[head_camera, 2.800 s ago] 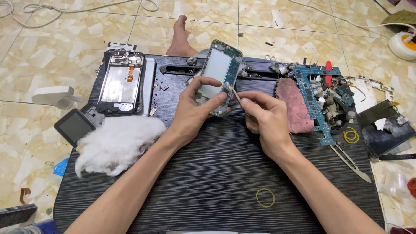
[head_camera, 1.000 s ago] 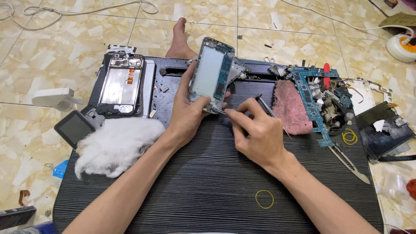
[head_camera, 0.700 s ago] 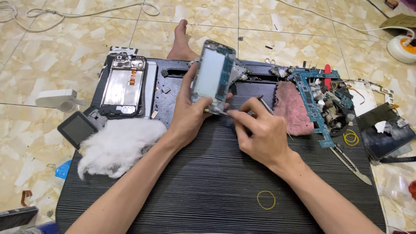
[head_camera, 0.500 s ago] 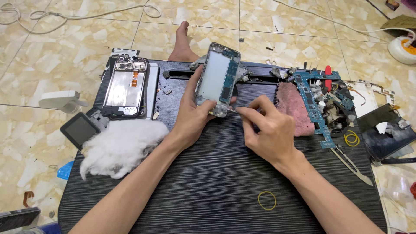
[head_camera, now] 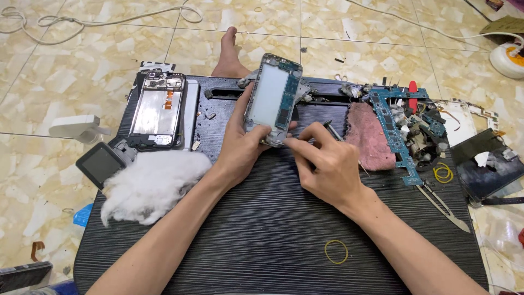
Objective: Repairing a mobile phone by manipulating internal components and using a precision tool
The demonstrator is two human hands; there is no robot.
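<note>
Right now your left hand (head_camera: 240,150) holds the opened phone frame (head_camera: 273,98) tilted up off the dark ribbed surface (head_camera: 262,229), grip clamped on its lower end with the thumb across the pale inner panel and the fingers behind. The frame's long axis runs away from you, leaning slightly to the right, with its top edge toward the bare foot (head_camera: 229,54) at the far rim of the surface. Your right hand (head_camera: 327,164) sits just to the right of the frame's lower corner, fingertips pinched together against that corner — whether they hold a small part there is too fine to tell. A thin dark tool (head_camera: 332,130) shows just behind the knuckles; I cannot tell whether that hand holds it. So the frame lies up and to the left of your right hand, and both hands meet at its bottom edge, with the left bearing its weight.

Around you: a second opened phone (head_camera: 158,112) lies flat to the far left, a wad of white cotton (head_camera: 150,183) rests just beside your left forearm, and a small dark screen module (head_camera: 101,164) sits at the surface's left edge. To the right, a pink cloth (head_camera: 371,134) lies near your right hand, then a blue circuit board (head_camera: 396,128) among loose parts, metal tweezers (head_camera: 439,205) and a yellow rubber band (head_camera: 335,251) near your right forearm. Nothing stands between the hands and the frame.
</note>
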